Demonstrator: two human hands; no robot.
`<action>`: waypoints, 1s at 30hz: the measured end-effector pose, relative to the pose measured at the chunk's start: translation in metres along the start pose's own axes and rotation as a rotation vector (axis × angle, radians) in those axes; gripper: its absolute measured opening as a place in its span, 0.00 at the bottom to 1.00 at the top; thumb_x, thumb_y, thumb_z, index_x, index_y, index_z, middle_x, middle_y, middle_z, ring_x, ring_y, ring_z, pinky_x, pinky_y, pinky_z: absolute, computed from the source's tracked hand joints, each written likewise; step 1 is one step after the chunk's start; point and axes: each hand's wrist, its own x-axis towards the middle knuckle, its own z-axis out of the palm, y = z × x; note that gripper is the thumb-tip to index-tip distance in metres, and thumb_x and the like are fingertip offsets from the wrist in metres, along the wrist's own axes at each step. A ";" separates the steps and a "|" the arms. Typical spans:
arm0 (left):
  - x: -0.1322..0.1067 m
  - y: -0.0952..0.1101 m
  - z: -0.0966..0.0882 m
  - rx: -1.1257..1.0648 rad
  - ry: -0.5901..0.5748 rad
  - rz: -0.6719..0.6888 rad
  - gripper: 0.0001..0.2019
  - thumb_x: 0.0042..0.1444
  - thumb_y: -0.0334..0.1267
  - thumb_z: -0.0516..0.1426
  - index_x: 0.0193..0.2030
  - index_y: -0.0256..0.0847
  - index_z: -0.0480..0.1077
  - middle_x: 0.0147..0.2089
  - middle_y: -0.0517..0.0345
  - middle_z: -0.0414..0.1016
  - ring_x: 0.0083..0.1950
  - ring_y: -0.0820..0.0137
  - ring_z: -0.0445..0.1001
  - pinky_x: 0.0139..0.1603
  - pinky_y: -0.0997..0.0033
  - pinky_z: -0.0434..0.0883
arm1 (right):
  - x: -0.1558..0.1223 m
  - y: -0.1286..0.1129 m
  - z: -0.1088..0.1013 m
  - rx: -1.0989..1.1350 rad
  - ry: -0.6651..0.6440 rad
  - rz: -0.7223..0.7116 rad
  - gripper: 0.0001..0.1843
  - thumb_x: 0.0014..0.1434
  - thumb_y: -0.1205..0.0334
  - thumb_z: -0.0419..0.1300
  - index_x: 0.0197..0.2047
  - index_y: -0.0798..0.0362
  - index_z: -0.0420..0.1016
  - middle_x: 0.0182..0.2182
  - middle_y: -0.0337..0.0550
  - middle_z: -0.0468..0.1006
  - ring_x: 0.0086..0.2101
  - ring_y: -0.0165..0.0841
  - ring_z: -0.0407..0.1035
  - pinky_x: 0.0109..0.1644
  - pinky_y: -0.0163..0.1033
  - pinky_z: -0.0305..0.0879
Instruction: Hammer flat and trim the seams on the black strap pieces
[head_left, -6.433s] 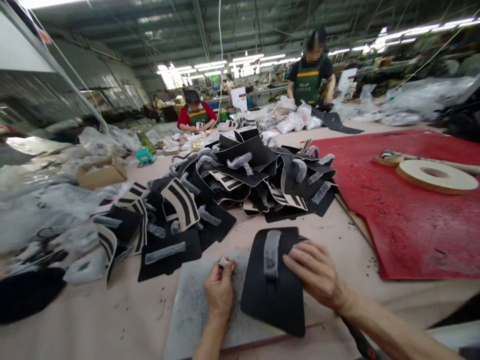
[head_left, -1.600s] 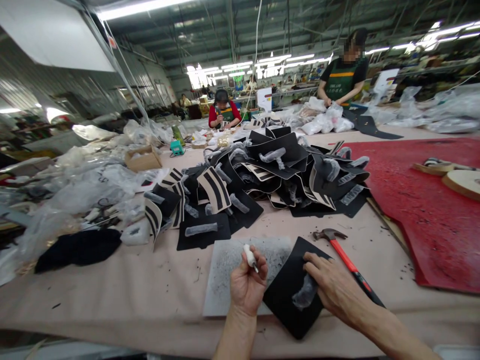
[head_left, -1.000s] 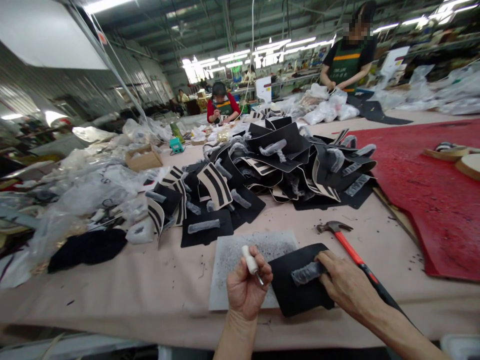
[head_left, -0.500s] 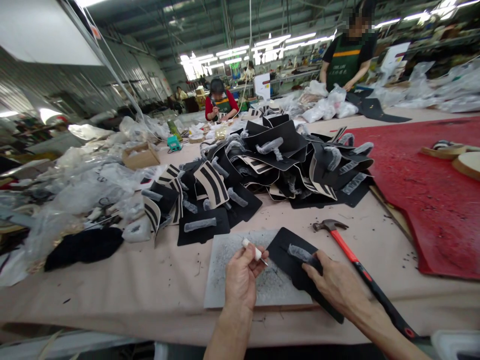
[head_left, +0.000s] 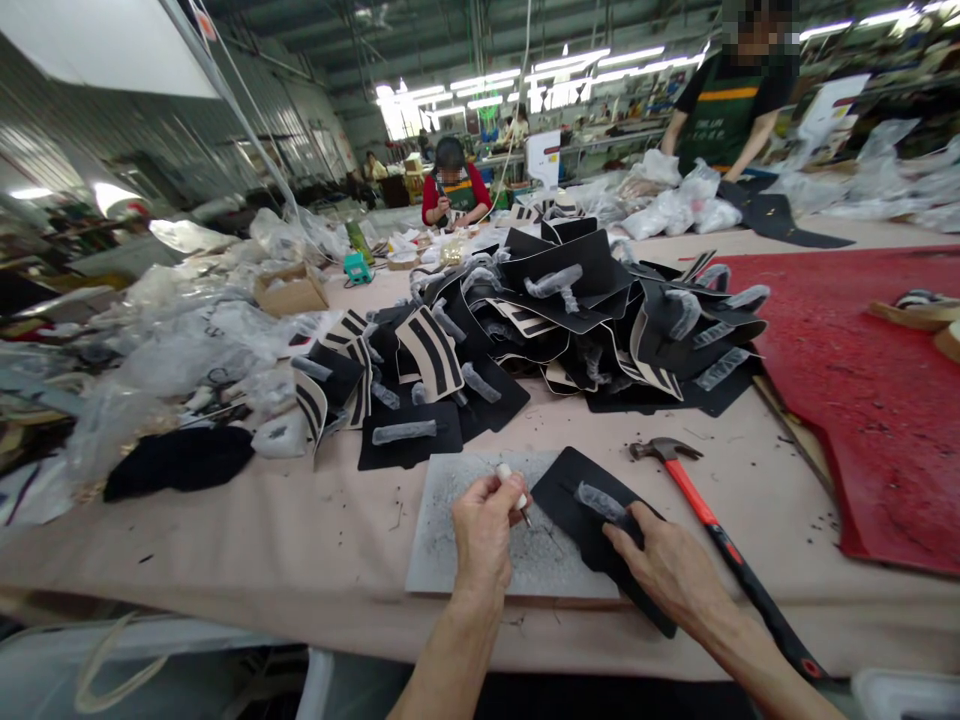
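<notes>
My left hand (head_left: 484,530) is closed round a small punch tool (head_left: 514,493) with a white handle, its tip pointing down at the grey cutting pad (head_left: 448,545). My right hand (head_left: 671,580) lies flat, fingers spread, on a black fabric piece (head_left: 581,500) that carries a strip of clear film. The piece rests partly on the pad, just right of the tool's tip.
A red-handled hammer (head_left: 720,550) lies right of my right hand. A big heap of black and striped pieces (head_left: 555,330) fills the middle of the table. A red mat (head_left: 862,400) lies at right, plastic bags (head_left: 180,350) at left. Other people work at the far end.
The black piece has been turned and slid left onto the pad under my right hand. My left hand has lowered the punch tool toward the pad. The camera has tilted a little.
</notes>
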 end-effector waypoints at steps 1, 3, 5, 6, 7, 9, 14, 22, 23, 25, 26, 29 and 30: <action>0.000 -0.001 0.000 -0.002 0.004 0.000 0.14 0.42 0.43 0.68 0.28 0.33 0.75 0.25 0.55 0.75 0.26 0.70 0.74 0.28 0.74 0.70 | 0.000 0.000 0.000 -0.004 -0.011 0.004 0.15 0.65 0.48 0.49 0.40 0.51 0.68 0.26 0.48 0.77 0.31 0.43 0.75 0.32 0.39 0.56; 0.002 -0.002 -0.001 -0.018 0.012 -0.007 0.14 0.41 0.43 0.69 0.28 0.33 0.75 0.25 0.55 0.75 0.26 0.70 0.74 0.29 0.73 0.70 | -0.001 0.000 0.000 0.005 -0.031 -0.010 0.17 0.66 0.48 0.49 0.42 0.52 0.69 0.28 0.48 0.78 0.32 0.44 0.75 0.33 0.40 0.58; 0.002 -0.003 -0.002 -0.055 -0.010 -0.020 0.15 0.40 0.43 0.70 0.29 0.33 0.75 0.27 0.54 0.76 0.28 0.69 0.75 0.30 0.72 0.71 | -0.003 0.000 -0.001 0.023 0.015 -0.063 0.19 0.65 0.49 0.50 0.50 0.54 0.68 0.38 0.53 0.78 0.35 0.44 0.74 0.35 0.42 0.62; 0.002 -0.002 -0.003 -0.084 -0.044 -0.026 0.16 0.40 0.44 0.70 0.29 0.33 0.76 0.28 0.52 0.77 0.30 0.68 0.76 0.32 0.72 0.72 | -0.005 -0.002 -0.003 0.033 0.075 -0.094 0.22 0.64 0.50 0.51 0.55 0.56 0.66 0.44 0.56 0.76 0.37 0.45 0.74 0.37 0.43 0.64; 0.001 -0.001 -0.004 -0.118 -0.095 -0.030 0.17 0.40 0.45 0.70 0.30 0.33 0.76 0.30 0.51 0.78 0.32 0.67 0.76 0.34 0.71 0.72 | -0.009 -0.004 -0.005 0.050 0.155 -0.125 0.25 0.63 0.50 0.52 0.59 0.56 0.64 0.50 0.58 0.73 0.40 0.45 0.73 0.40 0.45 0.65; -0.003 0.000 -0.006 -0.178 -0.222 -0.010 0.18 0.42 0.48 0.71 0.31 0.33 0.77 0.34 0.49 0.79 0.37 0.65 0.77 0.40 0.68 0.74 | -0.017 -0.012 -0.012 0.142 0.327 -0.180 0.27 0.64 0.51 0.52 0.62 0.56 0.63 0.55 0.59 0.68 0.44 0.46 0.71 0.45 0.48 0.65; -0.027 -0.001 -0.017 -0.086 -0.409 0.439 0.13 0.52 0.47 0.67 0.38 0.40 0.79 0.42 0.51 0.78 0.53 0.56 0.75 0.60 0.54 0.70 | -0.044 -0.042 -0.024 0.846 0.105 -0.259 0.16 0.64 0.51 0.53 0.48 0.50 0.74 0.42 0.47 0.75 0.37 0.36 0.70 0.43 0.42 0.67; -0.062 0.000 -0.042 0.473 -0.494 1.378 0.06 0.59 0.34 0.62 0.43 0.43 0.75 0.47 0.54 0.77 0.54 0.58 0.77 0.54 0.54 0.78 | -0.068 -0.076 -0.018 2.001 -0.486 -0.117 0.15 0.56 0.53 0.66 0.39 0.57 0.78 0.26 0.41 0.76 0.24 0.26 0.68 0.30 0.32 0.62; -0.064 0.000 -0.044 0.527 -0.487 1.437 0.05 0.59 0.35 0.62 0.42 0.44 0.74 0.46 0.56 0.78 0.53 0.59 0.78 0.55 0.54 0.77 | -0.070 -0.076 -0.019 2.070 -0.541 -0.090 0.14 0.55 0.55 0.67 0.39 0.57 0.78 0.26 0.42 0.76 0.23 0.26 0.68 0.28 0.31 0.62; -0.067 0.000 -0.047 0.621 -0.483 1.528 0.04 0.59 0.36 0.61 0.42 0.45 0.74 0.45 0.58 0.78 0.53 0.61 0.78 0.57 0.54 0.76 | -0.072 -0.076 -0.019 2.148 -0.638 -0.057 0.13 0.54 0.56 0.68 0.38 0.57 0.78 0.26 0.42 0.77 0.21 0.25 0.69 0.26 0.30 0.62; -0.068 0.000 -0.049 0.653 -0.475 1.557 0.03 0.61 0.36 0.60 0.41 0.45 0.74 0.44 0.58 0.78 0.53 0.61 0.78 0.58 0.53 0.76 | -0.073 -0.075 -0.019 2.168 -0.673 -0.054 0.13 0.53 0.57 0.69 0.38 0.57 0.78 0.25 0.42 0.77 0.20 0.26 0.69 0.25 0.30 0.62; -0.068 -0.003 -0.052 0.689 -0.460 1.591 0.07 0.65 0.36 0.54 0.41 0.44 0.74 0.43 0.56 0.78 0.55 0.61 0.77 0.58 0.52 0.75 | -0.073 -0.073 -0.017 2.203 -0.708 -0.065 0.11 0.53 0.58 0.69 0.35 0.58 0.78 0.23 0.42 0.77 0.20 0.28 0.71 0.25 0.29 0.63; -0.068 -0.003 -0.052 0.688 -0.461 1.597 0.08 0.66 0.36 0.52 0.41 0.43 0.74 0.44 0.54 0.77 0.55 0.60 0.76 0.58 0.51 0.75 | -0.073 -0.073 -0.015 2.212 -0.708 -0.063 0.11 0.52 0.58 0.70 0.34 0.58 0.77 0.23 0.41 0.76 0.20 0.28 0.71 0.24 0.29 0.63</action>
